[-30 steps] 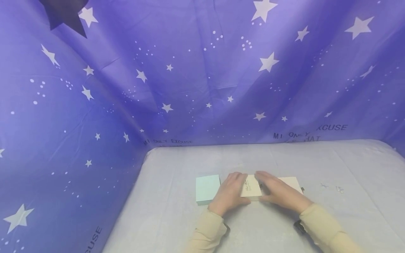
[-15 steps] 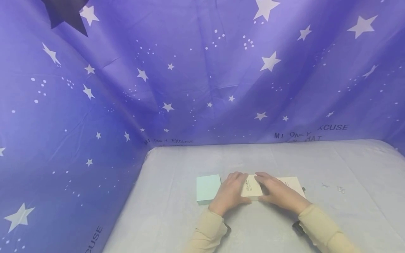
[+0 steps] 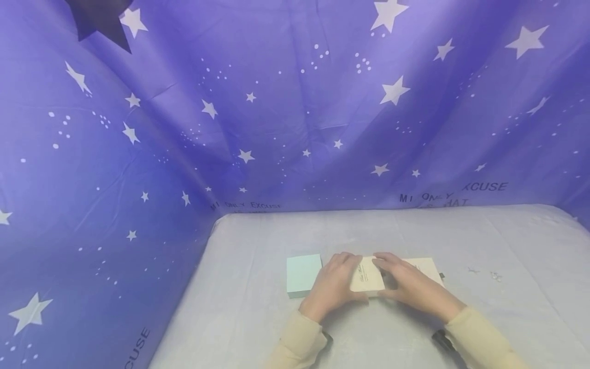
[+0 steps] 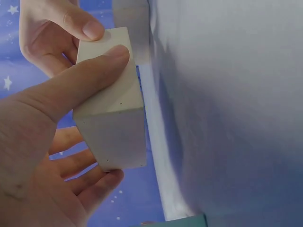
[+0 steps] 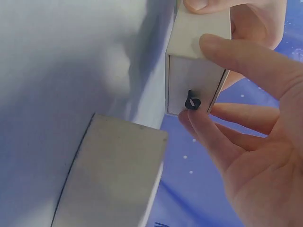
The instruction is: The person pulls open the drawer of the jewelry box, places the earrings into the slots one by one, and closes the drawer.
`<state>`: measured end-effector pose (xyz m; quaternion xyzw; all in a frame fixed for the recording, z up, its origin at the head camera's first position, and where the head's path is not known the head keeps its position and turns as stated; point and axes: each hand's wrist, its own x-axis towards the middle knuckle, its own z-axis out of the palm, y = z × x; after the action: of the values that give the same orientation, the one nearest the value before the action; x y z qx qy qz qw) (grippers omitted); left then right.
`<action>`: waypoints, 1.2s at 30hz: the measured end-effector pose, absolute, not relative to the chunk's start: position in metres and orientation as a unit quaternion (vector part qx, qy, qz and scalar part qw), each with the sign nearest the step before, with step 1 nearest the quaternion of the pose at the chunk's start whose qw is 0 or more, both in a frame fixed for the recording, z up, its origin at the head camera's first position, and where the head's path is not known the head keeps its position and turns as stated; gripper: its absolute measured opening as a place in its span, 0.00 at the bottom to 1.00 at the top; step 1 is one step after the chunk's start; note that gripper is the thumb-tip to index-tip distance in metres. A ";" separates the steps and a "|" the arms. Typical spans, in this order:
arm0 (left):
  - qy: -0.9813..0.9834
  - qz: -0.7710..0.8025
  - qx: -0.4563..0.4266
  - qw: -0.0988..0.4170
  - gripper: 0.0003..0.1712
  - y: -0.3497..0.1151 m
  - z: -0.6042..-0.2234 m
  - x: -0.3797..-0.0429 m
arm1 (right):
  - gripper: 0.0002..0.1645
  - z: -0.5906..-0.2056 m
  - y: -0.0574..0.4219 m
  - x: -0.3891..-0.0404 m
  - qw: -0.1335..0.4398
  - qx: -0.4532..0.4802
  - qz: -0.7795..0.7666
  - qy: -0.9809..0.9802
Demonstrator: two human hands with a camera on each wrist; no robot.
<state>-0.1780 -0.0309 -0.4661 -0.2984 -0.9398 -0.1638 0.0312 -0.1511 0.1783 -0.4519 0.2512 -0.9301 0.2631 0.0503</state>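
Both hands hold a small cream drawer box [image 3: 367, 273] with dark script lettering on its top. My left hand [image 3: 335, 279] grips its left end, thumb along the near side and fingers on the far side. At the right end, my right hand [image 3: 412, 282] holds it the same way, its thumb near the corner. In the right wrist view a black ribbon pull tab [image 5: 192, 102] sticks out of the drawer front [image 5: 182, 78], with a fingertip right at it. The drawer looks pushed in flush with its sleeve.
Left of the hands lies a mint-green box [image 3: 303, 274]. A second cream box [image 3: 426, 268] with a dark tab lies partly behind my right hand. Farther right are small shiny pieces [image 3: 495, 277] on the pale cloth-covered table [image 3: 258, 328]. Purple star-printed curtains [image 3: 295, 118] enclose the back and left.
The held box has shifted slightly toward me, both hands moving with it. The right forearm has moved a little outward. The other boxes have stayed in place.
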 end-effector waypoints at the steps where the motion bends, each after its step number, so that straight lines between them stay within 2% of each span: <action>1: -0.939 -0.163 -0.301 0.034 0.53 -0.031 -0.465 -0.176 | 0.41 -0.451 0.179 -0.149 0.055 0.254 0.263 -0.929; 8: -0.933 -0.165 -0.317 0.043 0.51 -0.033 -0.462 -0.166 | 0.40 -0.451 0.183 -0.138 0.077 0.265 0.261 -0.925; 20: -0.926 -0.163 -0.337 0.048 0.50 -0.035 -0.465 -0.146 | 0.41 -0.451 0.185 -0.111 0.061 0.243 0.260 -0.932; 32: -0.927 -0.150 -0.345 0.019 0.49 -0.036 -0.475 -0.132 | 0.40 -0.467 0.181 -0.096 0.044 0.233 0.263 -0.935; 36: -0.927 -0.160 -0.338 0.006 0.49 -0.035 -0.477 -0.133 | 0.39 -0.470 0.179 -0.094 0.058 0.230 0.260 -0.936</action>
<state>-0.1326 -0.0350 -0.4770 -0.3382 -0.9273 -0.1603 0.0064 -0.0944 0.1792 -0.4699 0.2300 -0.9361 0.2597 0.0576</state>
